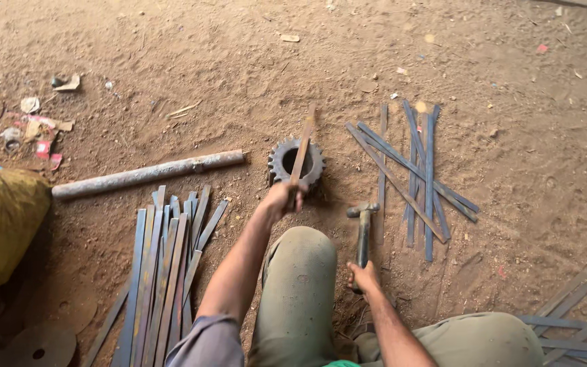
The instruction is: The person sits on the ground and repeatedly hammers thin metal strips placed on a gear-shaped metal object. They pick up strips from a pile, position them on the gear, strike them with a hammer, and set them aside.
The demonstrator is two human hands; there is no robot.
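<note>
1. Flat steel strip (301,148) lies slanted across the toothed gear (296,163) on the dirt floor (239,61); it looks stiff, thin and light, best held at its near end.
2. Left hand (285,197) wraps its fingers tight around that near end.
3. Right hand (363,276) grips the hammer (363,228) by the handle's base, head resting down.
4. Bundled strips (164,265) lie left; crossed strips (412,173) right.

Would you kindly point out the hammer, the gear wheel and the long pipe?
hammer (363,211): head view, on its metal head.
gear wheel (278,162): head view, on its toothed rim, left side.
long pipe (147,174): head view, mid-length.
</note>
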